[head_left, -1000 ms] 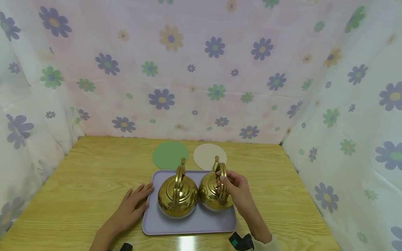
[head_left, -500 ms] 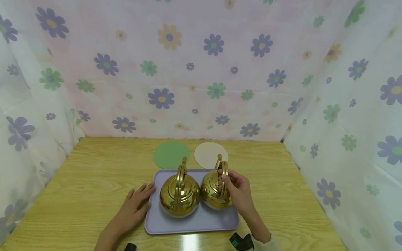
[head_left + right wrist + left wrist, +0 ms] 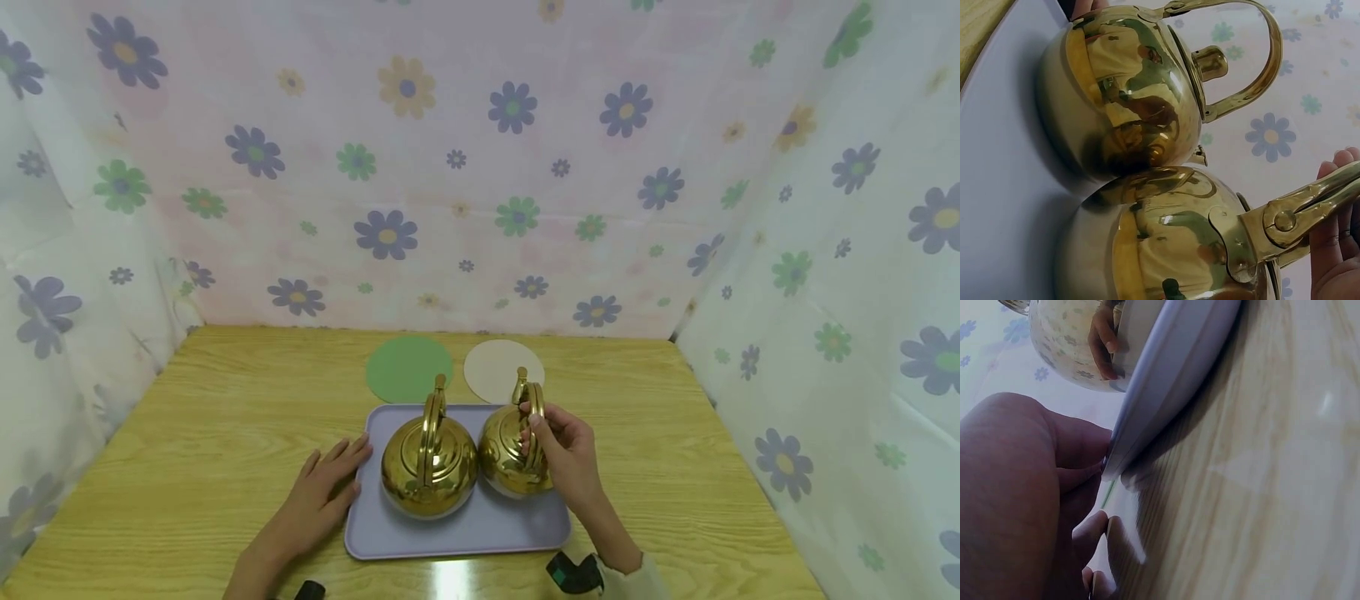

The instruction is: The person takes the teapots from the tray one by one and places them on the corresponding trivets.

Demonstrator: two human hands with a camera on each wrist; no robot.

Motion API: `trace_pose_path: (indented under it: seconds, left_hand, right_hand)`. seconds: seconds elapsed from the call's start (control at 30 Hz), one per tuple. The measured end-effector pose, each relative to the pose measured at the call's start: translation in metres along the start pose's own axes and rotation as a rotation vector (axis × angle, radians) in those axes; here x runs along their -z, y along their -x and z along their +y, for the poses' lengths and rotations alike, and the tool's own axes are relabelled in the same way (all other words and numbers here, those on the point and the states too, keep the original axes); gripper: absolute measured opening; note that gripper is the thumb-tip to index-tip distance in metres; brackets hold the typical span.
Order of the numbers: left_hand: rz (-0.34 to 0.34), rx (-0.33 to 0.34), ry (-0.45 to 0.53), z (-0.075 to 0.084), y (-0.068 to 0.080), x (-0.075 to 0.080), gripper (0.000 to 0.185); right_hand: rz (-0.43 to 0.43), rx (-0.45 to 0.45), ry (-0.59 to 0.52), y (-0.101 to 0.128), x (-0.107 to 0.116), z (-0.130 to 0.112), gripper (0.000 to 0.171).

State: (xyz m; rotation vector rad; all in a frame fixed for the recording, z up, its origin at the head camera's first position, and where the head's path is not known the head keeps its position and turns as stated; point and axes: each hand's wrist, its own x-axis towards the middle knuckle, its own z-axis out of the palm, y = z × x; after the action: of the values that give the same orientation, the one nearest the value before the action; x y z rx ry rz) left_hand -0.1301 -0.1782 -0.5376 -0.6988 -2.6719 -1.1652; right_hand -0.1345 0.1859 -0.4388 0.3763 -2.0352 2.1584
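Note:
Two shiny gold kettles stand upright side by side on a pale lilac tray (image 3: 450, 540). The left kettle (image 3: 408, 479) has its hoop handle raised. My right hand (image 3: 573, 458) holds the hoop handle of the right kettle (image 3: 495, 454) between thumb and fingers; in the right wrist view, fingers lie behind that handle (image 3: 1285, 219). The kettle bodies touch or nearly touch. My left hand (image 3: 318, 500) lies at the tray's left edge, fingers spread. Its thumb and a finger meet the tray rim (image 3: 1141, 394) in the left wrist view.
Behind the tray lie a green round mat (image 3: 408, 367) and a cream round mat (image 3: 498, 367) on the wood-grain table (image 3: 247, 408). Flowered cloth (image 3: 450, 208) hangs along the back and both sides.
The head view has shifted slightly, so the tray and kettles appear a little further right than a second ago. Both hands keep their places on the tray rim and kettle handle.

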Motion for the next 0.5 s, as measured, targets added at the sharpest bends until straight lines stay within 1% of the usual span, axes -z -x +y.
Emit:
trace_pose_path:
  seconds: [0.17,0.33,0.5]
  left_hand:
    - [-0.007,0.009,-0.001,-0.0001,-0.001,-0.0014,0.046]
    - [-0.009,0.014,-0.002,0.0017,-0.0014,-0.001,0.047]
    - [0.009,-0.004,-0.013,0.003,-0.0016,-0.0001,0.047]
  right_hand:
    - [0.003,0.009,0.009,-0.0016,0.0012,0.0002,0.032]
    - [0.026,-0.005,0.009,-0.0042,0.0003,0.0009,0.031]
    - [0.043,0.005,0.017,-0.0077,-0.0011,0.003,0.03]
